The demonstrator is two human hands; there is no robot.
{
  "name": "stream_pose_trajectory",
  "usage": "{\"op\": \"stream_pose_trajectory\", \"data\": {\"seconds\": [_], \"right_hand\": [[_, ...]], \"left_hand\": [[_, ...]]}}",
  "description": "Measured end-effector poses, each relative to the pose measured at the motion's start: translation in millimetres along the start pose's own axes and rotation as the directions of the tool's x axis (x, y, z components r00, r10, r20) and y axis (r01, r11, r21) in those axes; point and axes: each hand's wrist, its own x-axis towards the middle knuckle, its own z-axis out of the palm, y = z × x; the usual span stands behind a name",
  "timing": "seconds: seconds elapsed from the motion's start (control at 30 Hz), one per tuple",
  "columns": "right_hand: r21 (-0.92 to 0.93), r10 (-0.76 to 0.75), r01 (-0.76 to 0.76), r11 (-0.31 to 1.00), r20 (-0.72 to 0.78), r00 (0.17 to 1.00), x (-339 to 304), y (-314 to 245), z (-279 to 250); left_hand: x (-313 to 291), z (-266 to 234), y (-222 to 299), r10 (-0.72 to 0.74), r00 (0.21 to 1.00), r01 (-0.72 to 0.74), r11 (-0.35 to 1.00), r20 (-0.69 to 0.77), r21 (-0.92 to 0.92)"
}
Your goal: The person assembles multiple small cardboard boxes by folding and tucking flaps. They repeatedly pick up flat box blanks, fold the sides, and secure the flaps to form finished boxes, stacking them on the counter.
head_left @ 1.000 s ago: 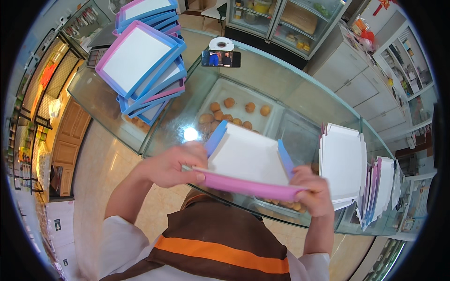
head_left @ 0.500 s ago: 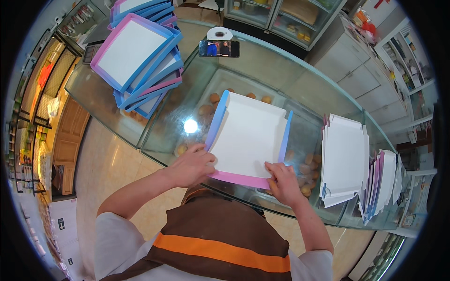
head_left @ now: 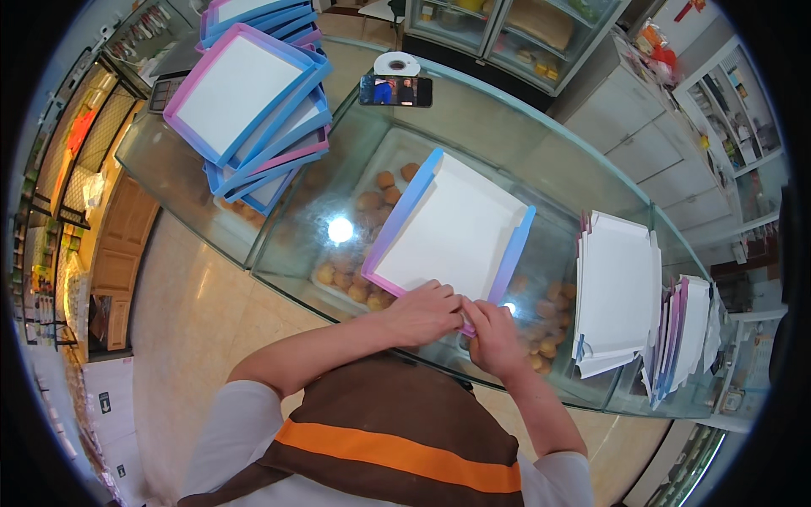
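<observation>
A white cardboard box tray (head_left: 460, 224) with blue and pink edges lies on the glass counter in front of me. Its left and right sides stand up, and the near side is folded up at the left corner. My left hand (head_left: 429, 313) lies along the near edge with its fingers closed on the cardboard close to the near right corner. Right beside it, my right hand (head_left: 497, 338) grips that same corner, thumb and fingers pressed together. Between them the hands hide most of the corner and part of the near edge.
Folded trays (head_left: 245, 97) are stacked at the far left. Flat cardboard blanks (head_left: 621, 287) lie in piles on the right. A phone (head_left: 395, 90) stands before a white roll (head_left: 395, 63) at the back. Round baked goods (head_left: 342, 279) sit beneath the glass counter (head_left: 507, 139).
My left hand has moved right from the near left corner to the near right one. The tray has turned clockwise, and its near left corner now stands folded up.
</observation>
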Motion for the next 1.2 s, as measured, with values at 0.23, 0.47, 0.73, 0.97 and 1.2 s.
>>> {"op": "stream_pose_trajectory", "data": {"seconds": [0.23,0.47,0.73,0.97,1.2], "right_hand": [[0.050,0.091,-0.082,0.995,-0.236,0.967,-10.0,-7.6,2.5],[-0.148,0.021,-0.042,0.988,-0.139,0.990,-10.5,-3.0,10.4],[0.171,0.188,-0.124,0.977,-0.442,0.877,26.4,-52.4,-57.0],[0.971,0.851,0.217,0.097,-0.194,0.488,16.9,31.0,-68.0],[0.954,0.799,0.236,0.187,-0.287,0.528,8.4,29.5,-74.9]], "left_hand": [[12.5,-8.0,-1.2,0.007,1.000,-0.006,0.997,0.009,-0.082],[13.4,-8.8,-1.5,0.038,0.999,-0.038,0.998,-0.015,-0.050],[11.8,-50.1,29.9,-0.001,0.831,0.054,0.995,-0.556,0.080],[4.3,-86.5,34.0,-0.664,0.654,-0.371,0.138,-0.364,-0.918],[-41.2,-65.9,-3.9,-0.654,0.756,0.178,0.173,0.022,-0.969]]}}
